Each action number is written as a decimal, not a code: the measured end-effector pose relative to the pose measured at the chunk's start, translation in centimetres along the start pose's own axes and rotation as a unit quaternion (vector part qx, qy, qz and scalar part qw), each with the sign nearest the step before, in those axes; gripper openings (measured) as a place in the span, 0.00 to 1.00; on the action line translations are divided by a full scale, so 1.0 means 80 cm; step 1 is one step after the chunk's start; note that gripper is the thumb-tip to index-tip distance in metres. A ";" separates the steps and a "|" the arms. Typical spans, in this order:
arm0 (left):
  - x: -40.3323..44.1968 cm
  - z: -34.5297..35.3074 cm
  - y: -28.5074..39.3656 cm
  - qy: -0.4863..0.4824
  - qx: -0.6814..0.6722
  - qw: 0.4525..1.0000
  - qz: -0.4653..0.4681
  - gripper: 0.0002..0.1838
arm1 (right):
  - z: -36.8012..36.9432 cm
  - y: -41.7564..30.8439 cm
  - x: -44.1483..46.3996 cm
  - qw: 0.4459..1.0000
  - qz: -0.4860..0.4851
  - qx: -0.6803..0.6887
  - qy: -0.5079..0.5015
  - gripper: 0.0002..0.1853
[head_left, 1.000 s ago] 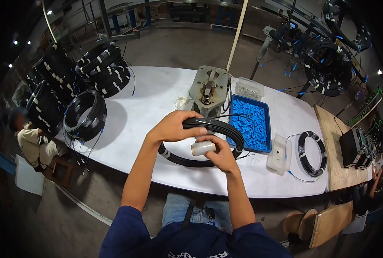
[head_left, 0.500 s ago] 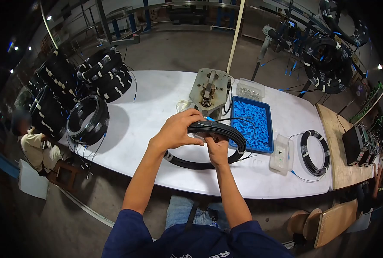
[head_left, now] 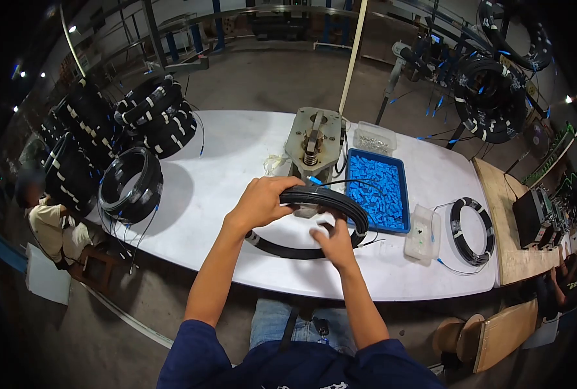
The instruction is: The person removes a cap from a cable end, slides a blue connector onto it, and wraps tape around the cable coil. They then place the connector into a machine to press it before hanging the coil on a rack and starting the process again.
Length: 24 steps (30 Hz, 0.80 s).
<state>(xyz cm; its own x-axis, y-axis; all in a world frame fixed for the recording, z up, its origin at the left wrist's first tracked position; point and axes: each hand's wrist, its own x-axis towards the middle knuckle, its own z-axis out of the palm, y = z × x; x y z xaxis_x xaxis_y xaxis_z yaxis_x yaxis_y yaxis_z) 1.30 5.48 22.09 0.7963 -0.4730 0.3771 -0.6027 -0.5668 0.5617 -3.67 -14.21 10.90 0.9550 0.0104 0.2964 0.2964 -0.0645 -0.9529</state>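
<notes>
My left hand (head_left: pixel 262 204) is closed round the upper left of a coil of black cable (head_left: pixel 340 200), fingers over the top and thumb inside the ring. The coil is tilted up over the table, its lower side near the tabletop. A blue connector (head_left: pixel 313 180) on a cable end sticks out beyond my left fingertips. Inside the ring, my right hand (head_left: pixel 337 245) has thumb and forefinger apart; its other fingers are partly hidden near the coil's right side. A metal press-like device (head_left: pixel 313 139) stands just behind the coil.
A blue tray (head_left: pixel 406 194) full of small blue parts sits right of the device, near two clear plastic boxes. Another black coil (head_left: pixel 455 227) lies at the right. Stacked coils (head_left: pixel 159 117) fill the left end, where a person (head_left: pixel 48 223) sits.
My right hand has drawn down and slightly right, and its thumb and forefinger have spread. My left hand keeps its hold on the coil, which has hardly moved.
</notes>
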 end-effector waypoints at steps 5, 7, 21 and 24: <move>-0.006 -0.002 0.002 0.000 -0.011 1.000 -0.006 0.21 | -0.054 -0.101 0.005 0.965 -0.022 -0.080 -0.248 0.10; -0.011 0.001 0.003 0.012 -0.012 1.000 0.004 0.20 | -0.055 -0.162 0.031 0.979 -0.043 -0.043 -0.196 0.08; -0.031 0.010 0.032 0.045 0.024 0.998 0.034 0.18 | -0.026 -0.101 0.194 0.769 0.161 -0.218 -0.578 0.16; -0.030 0.011 0.031 0.047 0.020 0.998 0.024 0.18 | -0.039 -0.094 0.196 0.775 0.234 -0.062 -0.584 0.19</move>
<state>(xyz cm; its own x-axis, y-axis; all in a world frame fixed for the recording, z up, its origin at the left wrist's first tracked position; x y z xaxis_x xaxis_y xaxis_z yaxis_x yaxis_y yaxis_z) -2.16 4.62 21.97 0.7665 -0.4361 0.4714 -0.6405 -0.5729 0.5115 9.05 -16.72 22.95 0.3357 0.8480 -0.4100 -0.0191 -0.4291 -0.9031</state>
